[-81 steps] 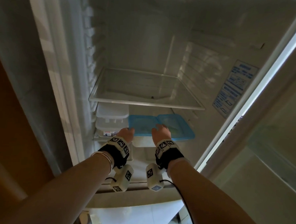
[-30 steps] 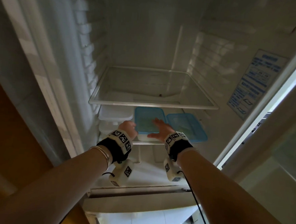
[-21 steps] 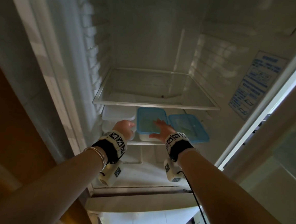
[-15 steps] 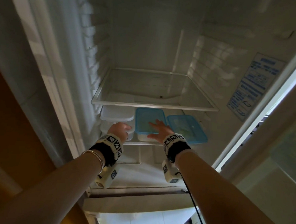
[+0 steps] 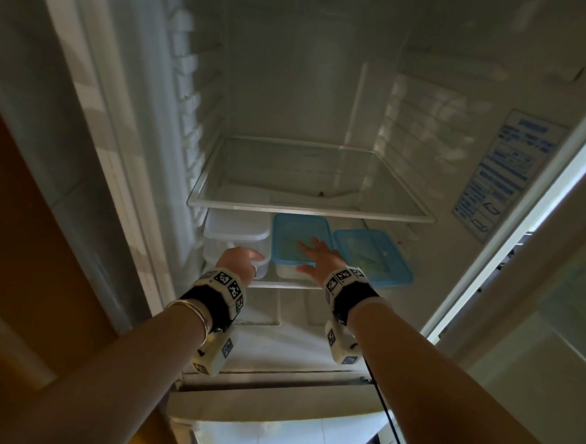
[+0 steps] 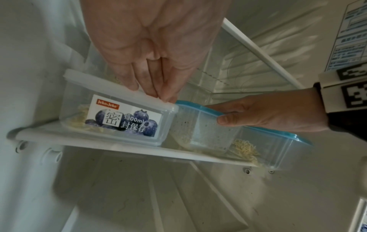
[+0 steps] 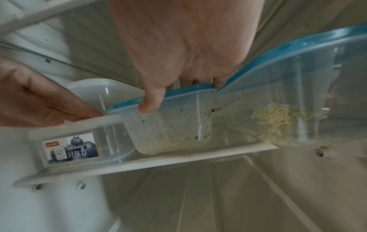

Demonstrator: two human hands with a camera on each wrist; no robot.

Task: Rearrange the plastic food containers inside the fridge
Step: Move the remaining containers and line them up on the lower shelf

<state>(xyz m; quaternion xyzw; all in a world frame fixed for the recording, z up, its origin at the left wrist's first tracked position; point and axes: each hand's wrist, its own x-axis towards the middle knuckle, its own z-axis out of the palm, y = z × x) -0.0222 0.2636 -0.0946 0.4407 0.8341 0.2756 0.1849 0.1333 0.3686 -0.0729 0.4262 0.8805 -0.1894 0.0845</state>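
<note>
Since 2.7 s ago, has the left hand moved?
Yes. The left hand shifted left along the shelf edge, off the blue-lidded container onto the white-lidded container.

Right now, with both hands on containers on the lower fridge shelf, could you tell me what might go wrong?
1. The right blue-lidded container juts past the shelf's front edge; a nudge from the middle blue-lidded container, gripped by the right hand, might tip it off.
2. The left hand has only fingertips on the white-lidded container's lid, so it may slip.
</note>
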